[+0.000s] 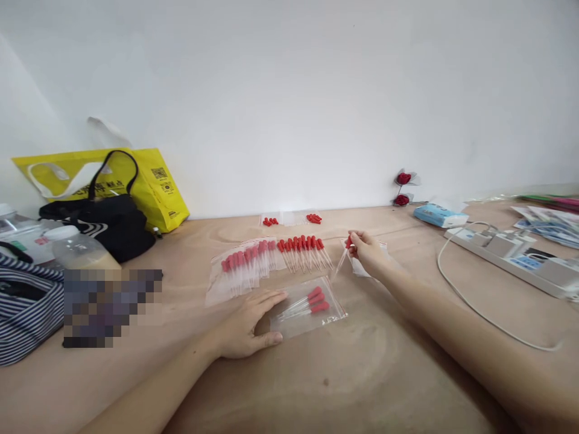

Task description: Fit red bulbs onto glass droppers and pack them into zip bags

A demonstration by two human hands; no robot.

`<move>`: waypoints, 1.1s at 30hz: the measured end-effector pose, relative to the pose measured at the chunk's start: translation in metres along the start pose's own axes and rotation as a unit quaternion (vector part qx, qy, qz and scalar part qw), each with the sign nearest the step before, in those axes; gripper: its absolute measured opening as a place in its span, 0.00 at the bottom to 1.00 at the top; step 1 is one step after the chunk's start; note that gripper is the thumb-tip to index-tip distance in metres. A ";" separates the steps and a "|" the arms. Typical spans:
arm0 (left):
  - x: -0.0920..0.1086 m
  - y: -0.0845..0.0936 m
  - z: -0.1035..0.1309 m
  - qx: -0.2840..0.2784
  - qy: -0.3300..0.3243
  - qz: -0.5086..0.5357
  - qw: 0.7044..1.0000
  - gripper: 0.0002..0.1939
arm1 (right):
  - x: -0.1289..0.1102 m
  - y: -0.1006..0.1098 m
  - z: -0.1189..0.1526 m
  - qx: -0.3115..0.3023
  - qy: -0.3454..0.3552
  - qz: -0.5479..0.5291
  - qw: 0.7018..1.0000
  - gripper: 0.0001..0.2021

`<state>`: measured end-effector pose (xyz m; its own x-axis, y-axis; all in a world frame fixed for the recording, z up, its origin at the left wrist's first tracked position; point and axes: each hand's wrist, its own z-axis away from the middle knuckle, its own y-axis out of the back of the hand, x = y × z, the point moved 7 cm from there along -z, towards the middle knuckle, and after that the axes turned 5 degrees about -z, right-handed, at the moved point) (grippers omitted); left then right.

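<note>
My right hand (pixel 365 250) pinches a glass dropper (pixel 342 260) by its red rubber bulb, the clear tube slanting down to the left. Its tip is just above the open end of a clear zip bag (pixel 296 325). Inside that bag lie three red-bulbed droppers (pixel 316 299). My left hand (pixel 248 322) rests on the table at the bag's left end, thumb and fingers apart, touching the bag. Behind the bag is a row of loose droppers (pixel 301 244). To their left, overlapping bags filled with droppers (pixel 246 259) lie fanned out. Another clear bag (pixel 364 269) lies partly behind my right hand.
Small bags with red bulbs (pixel 270 222) lie by the wall. At left stand a yellow bag (pixel 167 199), a black bag (pixel 108 223), a bottle (pixel 85 253) and a striped bag (pixel 27 319). At right are a tissue pack (pixel 441 214), a power strip (pixel 520 262) and its cable (pixel 470 306).
</note>
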<state>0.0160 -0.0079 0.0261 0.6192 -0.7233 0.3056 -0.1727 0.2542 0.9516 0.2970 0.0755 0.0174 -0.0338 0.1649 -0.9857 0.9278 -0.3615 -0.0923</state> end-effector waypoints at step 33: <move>0.005 0.004 -0.001 -0.004 -0.007 -0.002 1.000 0.29 | 0.023 -0.046 0.084 -0.234 -0.141 -0.018 0.962 0.15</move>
<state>0.0194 -0.0099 0.0310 0.6090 -0.7332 0.3025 -0.1636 0.2570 0.9525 0.2218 0.0186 -0.0128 -0.1075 -0.1103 -0.9881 0.9876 0.1024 -0.1188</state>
